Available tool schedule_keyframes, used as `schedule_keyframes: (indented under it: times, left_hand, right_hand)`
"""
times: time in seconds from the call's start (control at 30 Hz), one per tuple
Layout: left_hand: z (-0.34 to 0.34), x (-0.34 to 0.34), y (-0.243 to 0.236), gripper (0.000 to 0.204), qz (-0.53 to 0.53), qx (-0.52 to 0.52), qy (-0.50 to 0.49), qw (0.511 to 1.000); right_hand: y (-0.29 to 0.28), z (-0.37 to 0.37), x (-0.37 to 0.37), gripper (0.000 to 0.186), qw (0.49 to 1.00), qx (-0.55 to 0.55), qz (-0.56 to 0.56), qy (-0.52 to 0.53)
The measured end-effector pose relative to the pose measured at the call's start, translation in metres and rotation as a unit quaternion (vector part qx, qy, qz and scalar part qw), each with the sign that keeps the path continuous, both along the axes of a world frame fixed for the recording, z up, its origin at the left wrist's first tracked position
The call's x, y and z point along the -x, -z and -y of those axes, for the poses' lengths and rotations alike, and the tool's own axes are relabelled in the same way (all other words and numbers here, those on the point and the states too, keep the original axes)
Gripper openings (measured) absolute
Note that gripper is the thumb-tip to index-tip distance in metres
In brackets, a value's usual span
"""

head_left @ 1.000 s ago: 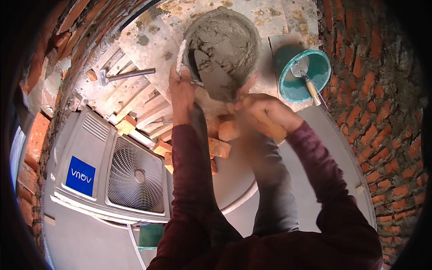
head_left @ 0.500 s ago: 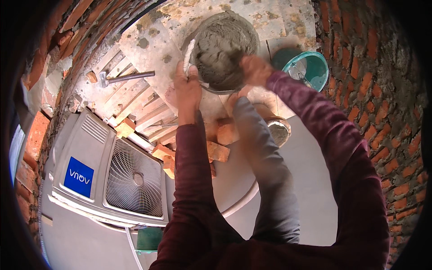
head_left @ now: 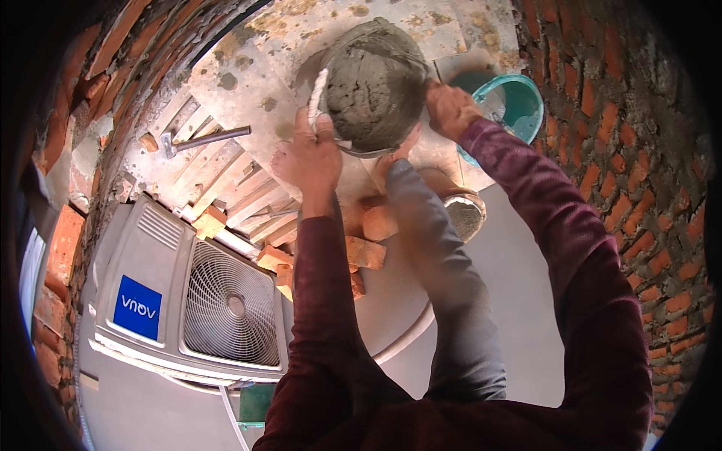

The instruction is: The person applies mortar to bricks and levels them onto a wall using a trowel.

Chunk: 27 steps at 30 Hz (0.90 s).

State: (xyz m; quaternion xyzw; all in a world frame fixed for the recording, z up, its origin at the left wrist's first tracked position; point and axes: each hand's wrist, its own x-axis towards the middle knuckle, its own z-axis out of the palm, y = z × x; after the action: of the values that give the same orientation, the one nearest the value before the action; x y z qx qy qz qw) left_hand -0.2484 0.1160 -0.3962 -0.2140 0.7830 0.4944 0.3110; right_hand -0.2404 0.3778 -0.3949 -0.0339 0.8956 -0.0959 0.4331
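A round bucket [head_left: 338, 144] full of wet grey mortar [head_left: 368, 90] stands on stained boards ahead of me. A white twisted rope handle [head_left: 319, 90] lies along its left side. My left hand [head_left: 312, 154] is closed on that rope at the near left rim. At the right rim is my right hand [head_left: 449, 109], its fingers curled into a fist; what they hold is hidden behind the hand. The mortar's surface looks smoothed toward the right and rough in the middle. Just beyond my right hand sits a green bucket [head_left: 519, 105], partly covered by my wrist.
A hammer [head_left: 207, 140] lies on wooden slats at left. Loose bricks [head_left: 366, 252] sit near my leg, beside a container of mortar [head_left: 465, 218]. An air-conditioner unit [head_left: 192, 293] stands at lower left. A brick wall [head_left: 624, 195] rises at right.
My right hand has moved right, from over the mortar to the bucket's right rim. My left hand keeps its hold on the rope. The whole view has shifted slightly.
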Motion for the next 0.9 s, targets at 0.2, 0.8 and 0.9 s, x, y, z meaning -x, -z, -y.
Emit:
schedule_keyframes:
  times: [0.2,0.8,0.9]
  left_hand:
    - [0.034,-0.013,0.02,0.017,-0.032,-0.039,-0.044,0.998]
    - [0.057,0.039,0.052,0.022,-0.064,-0.037,0.034,0.997]
    - [0.063,0.098,0.052,0.031,-0.076,0.018,0.162,0.984]
  right_hand:
    - [0.039,0.038,-0.031,0.024,0.963,0.121,0.173,0.168]
    - [-0.029,0.081,-0.042,0.027,0.15,0.614,0.362,0.685]
    - [-0.046,0.082,-0.027,0.026,0.543,0.417,0.248,0.686]
